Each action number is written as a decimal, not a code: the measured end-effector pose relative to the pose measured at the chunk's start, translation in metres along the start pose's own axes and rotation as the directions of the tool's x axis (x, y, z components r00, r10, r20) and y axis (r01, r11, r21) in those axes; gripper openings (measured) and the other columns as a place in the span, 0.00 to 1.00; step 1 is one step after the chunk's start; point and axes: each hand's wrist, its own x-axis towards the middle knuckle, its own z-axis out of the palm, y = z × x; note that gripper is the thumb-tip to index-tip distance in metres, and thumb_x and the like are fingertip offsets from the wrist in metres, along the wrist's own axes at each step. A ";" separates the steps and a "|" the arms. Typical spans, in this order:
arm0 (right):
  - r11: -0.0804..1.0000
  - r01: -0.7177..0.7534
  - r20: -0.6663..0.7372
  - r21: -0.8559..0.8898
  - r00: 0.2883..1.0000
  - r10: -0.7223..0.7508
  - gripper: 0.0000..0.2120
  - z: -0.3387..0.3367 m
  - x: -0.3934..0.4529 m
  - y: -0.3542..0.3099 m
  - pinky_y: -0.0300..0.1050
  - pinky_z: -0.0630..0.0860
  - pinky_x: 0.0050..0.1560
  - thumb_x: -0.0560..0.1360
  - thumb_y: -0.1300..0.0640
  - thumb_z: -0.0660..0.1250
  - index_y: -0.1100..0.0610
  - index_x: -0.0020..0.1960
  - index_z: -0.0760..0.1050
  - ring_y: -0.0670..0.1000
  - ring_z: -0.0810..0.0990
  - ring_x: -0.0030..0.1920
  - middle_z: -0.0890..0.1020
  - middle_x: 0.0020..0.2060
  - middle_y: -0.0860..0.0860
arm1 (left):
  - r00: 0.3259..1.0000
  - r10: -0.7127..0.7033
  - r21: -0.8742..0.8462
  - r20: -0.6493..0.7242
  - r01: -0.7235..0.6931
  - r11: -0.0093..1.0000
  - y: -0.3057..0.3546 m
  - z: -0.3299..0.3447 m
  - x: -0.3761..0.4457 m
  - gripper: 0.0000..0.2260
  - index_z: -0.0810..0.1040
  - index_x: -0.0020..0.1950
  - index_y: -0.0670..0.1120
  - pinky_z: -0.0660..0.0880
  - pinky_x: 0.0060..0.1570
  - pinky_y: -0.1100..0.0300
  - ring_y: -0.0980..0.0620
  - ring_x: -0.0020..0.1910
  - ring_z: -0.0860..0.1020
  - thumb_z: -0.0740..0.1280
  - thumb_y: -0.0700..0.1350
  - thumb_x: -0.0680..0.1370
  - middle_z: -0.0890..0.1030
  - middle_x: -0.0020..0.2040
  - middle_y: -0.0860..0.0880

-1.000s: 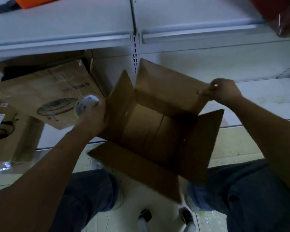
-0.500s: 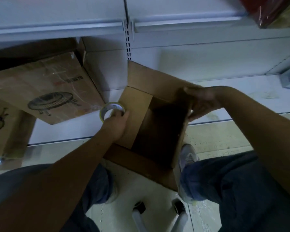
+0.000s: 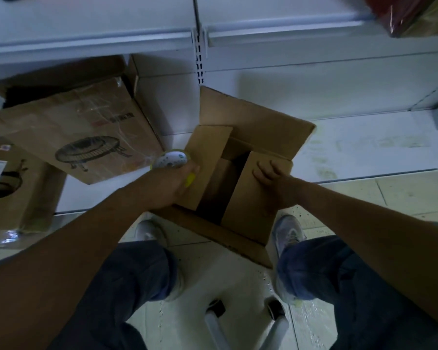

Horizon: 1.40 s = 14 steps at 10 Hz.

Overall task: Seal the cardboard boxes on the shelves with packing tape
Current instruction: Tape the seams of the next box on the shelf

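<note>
A brown cardboard box (image 3: 261, 127) stands at the edge of the low white shelf (image 3: 364, 145), its top half folded. My left hand (image 3: 177, 183) grips a roll of packing tape (image 3: 171, 159) and presses the left inner flap (image 3: 208, 157) down. With straight fingers, my right hand (image 3: 271, 178) presses the right inner flap (image 3: 253, 195) flat. A dark gap stays between the two flaps. The far long flap stands up and the near long flap (image 3: 213, 233) hangs outward toward my legs.
A printed carton (image 3: 81, 132) with a round grill drawing leans on the shelf to the left, and another labelled carton (image 3: 13, 188) stands beside it. An upper shelf (image 3: 111, 39) overhangs. My knees and shoes flank a stool's legs (image 3: 215, 322) on the tiled floor.
Both side flaps, spread wide a second ago, have been folded inward. My right hand left the far flap's edge and now lies on the right flap; my left hand still carries the tape.
</note>
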 end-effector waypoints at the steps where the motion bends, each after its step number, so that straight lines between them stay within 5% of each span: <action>1: 0.998 -0.038 -0.010 0.047 0.999 0.038 0.53 0.008 0.002 -0.002 0.68 0.51 0.75 0.74 0.34 0.66 0.49 0.79 0.31 0.63 0.32 0.77 0.31 0.77 0.52 | 0.984 0.114 -0.065 0.137 -0.106 0.992 0.024 -0.018 -0.027 0.46 0.57 0.77 0.56 0.71 0.59 0.60 0.56 0.62 0.70 0.68 0.74 0.66 0.67 0.68 0.56; 2: 0.992 -0.061 -0.080 0.114 0.994 0.070 0.49 0.005 0.008 0.003 0.67 0.52 0.75 0.76 0.33 0.61 0.50 0.79 0.32 0.58 0.32 0.77 0.32 0.78 0.51 | 0.961 0.149 0.113 0.233 -0.179 0.977 0.038 -0.007 -0.043 0.56 0.53 0.78 0.54 0.72 0.60 0.54 0.52 0.63 0.69 0.68 0.78 0.58 0.63 0.70 0.54; 3: 0.989 -0.062 -0.092 0.133 0.993 0.075 0.50 0.002 0.012 0.005 0.65 0.49 0.76 0.75 0.32 0.61 0.51 0.80 0.33 0.57 0.32 0.77 0.32 0.78 0.51 | 0.937 0.255 0.315 0.237 -0.323 0.893 0.046 0.022 -0.042 0.43 0.56 0.77 0.52 0.76 0.54 0.47 0.41 0.61 0.73 0.74 0.63 0.69 0.66 0.68 0.47; 4: 0.994 -0.032 -0.096 0.102 0.995 0.042 0.49 0.001 0.002 0.002 0.64 0.48 0.76 0.76 0.34 0.62 0.52 0.80 0.33 0.57 0.32 0.77 0.32 0.78 0.52 | 0.956 0.282 0.213 0.081 -0.293 0.932 0.042 0.010 -0.025 0.31 0.65 0.75 0.49 0.74 0.56 0.51 0.43 0.62 0.74 0.70 0.58 0.75 0.72 0.68 0.46; 5: 0.998 -0.013 -0.084 0.061 0.996 0.018 0.41 -0.009 0.002 0.001 0.61 0.48 0.76 0.79 0.36 0.58 0.53 0.81 0.42 0.58 0.39 0.79 0.39 0.80 0.50 | 0.972 0.225 0.159 -0.070 -0.212 0.964 0.045 -0.016 0.002 0.32 0.68 0.70 0.48 0.71 0.51 0.55 0.45 0.58 0.76 0.75 0.58 0.72 0.74 0.64 0.47; 6: 0.930 0.367 -0.174 -0.028 0.914 -0.366 0.24 -0.034 -0.006 0.016 0.48 0.74 0.62 0.78 0.34 0.59 0.52 0.57 0.78 0.51 0.76 0.54 0.74 0.64 0.41 | 0.974 0.211 0.175 -0.086 -0.193 0.965 0.048 -0.025 0.028 0.36 0.68 0.70 0.48 0.68 0.50 0.56 0.45 0.59 0.75 0.75 0.62 0.69 0.75 0.66 0.45; 7: 0.970 -0.240 -0.522 -0.036 0.832 0.187 0.12 -0.093 -0.050 0.011 0.42 0.68 0.33 0.81 0.54 0.61 0.60 0.46 0.78 0.54 0.78 0.42 0.79 0.47 0.58 | 0.971 0.219 0.118 -0.096 -0.207 0.971 0.053 -0.036 0.044 0.34 0.69 0.68 0.49 0.66 0.44 0.58 0.52 0.52 0.70 0.75 0.62 0.69 0.75 0.62 0.49; 8: 0.954 -0.238 -0.803 0.182 0.524 0.284 0.19 -0.118 -0.057 0.036 0.53 0.76 0.47 0.75 0.50 0.68 0.58 0.63 0.75 0.64 0.76 0.58 0.78 0.57 0.61 | 0.968 0.245 0.096 -0.054 -0.240 0.966 0.064 -0.043 0.049 0.29 0.69 0.67 0.50 0.58 0.34 0.68 0.56 0.48 0.66 0.75 0.59 0.71 0.69 0.53 0.56; 9: 0.889 -0.239 -0.605 0.390 0.662 0.443 0.43 -0.113 -0.040 0.053 0.60 0.72 0.61 0.71 0.45 0.73 0.58 0.78 0.57 0.66 0.70 0.66 0.71 0.68 0.63 | 0.959 0.283 0.124 -0.010 -0.280 0.952 0.074 -0.041 0.048 0.26 0.70 0.65 0.52 0.55 0.32 0.71 0.58 0.46 0.65 0.75 0.57 0.72 0.66 0.51 0.59; 10: 0.911 -0.313 -0.407 0.268 0.821 0.401 0.15 -0.083 -0.021 0.053 0.47 0.75 0.44 0.78 0.52 0.66 0.56 0.63 0.77 0.58 0.80 0.44 0.81 0.47 0.58 | 0.968 0.252 0.148 -0.008 -0.248 0.957 0.072 -0.046 0.046 0.24 0.68 0.65 0.53 0.59 0.34 0.64 0.54 0.45 0.68 0.74 0.55 0.73 0.67 0.50 0.57; 11: 0.932 -0.357 -0.559 0.057 0.762 0.326 0.10 -0.078 -0.020 0.040 0.42 0.65 0.36 0.80 0.57 0.60 0.57 0.46 0.79 0.54 0.75 0.32 0.80 0.39 0.55 | 0.984 0.159 0.203 -0.078 -0.140 0.969 0.059 -0.054 0.042 0.24 0.67 0.66 0.53 0.64 0.40 0.58 0.51 0.46 0.70 0.72 0.56 0.74 0.70 0.50 0.54; 12: 0.980 -0.078 -0.749 0.186 0.634 0.192 0.19 -0.085 -0.020 0.047 0.50 0.73 0.44 0.79 0.54 0.63 0.55 0.69 0.72 0.64 0.79 0.54 0.77 0.61 0.60 | 0.993 0.076 0.245 -0.088 -0.052 0.968 0.055 -0.056 0.038 0.24 0.67 0.65 0.53 0.67 0.42 0.57 0.52 0.47 0.70 0.72 0.58 0.74 0.75 0.54 0.50; 13: 0.972 0.233 -0.642 -0.043 0.739 -0.205 0.32 -0.077 -0.005 0.030 0.60 0.69 0.65 0.80 0.53 0.61 0.48 0.81 0.52 0.64 0.63 0.73 0.55 0.80 0.53 | 0.984 0.087 0.260 -0.154 -0.044 0.965 0.058 -0.054 0.038 0.22 0.70 0.63 0.51 0.68 0.43 0.57 0.52 0.48 0.69 0.73 0.55 0.73 0.76 0.56 0.49; 14: 0.939 0.340 -0.435 -0.049 0.839 -0.327 0.31 -0.065 0.023 -0.009 0.60 0.52 0.77 0.84 0.47 0.52 0.40 0.78 0.36 0.57 0.45 0.79 0.41 0.80 0.45 | 0.981 0.102 0.247 -0.163 -0.060 0.967 0.059 -0.049 0.036 0.23 0.71 0.66 0.48 0.75 0.52 0.49 0.45 0.54 0.75 0.71 0.51 0.74 0.77 0.58 0.45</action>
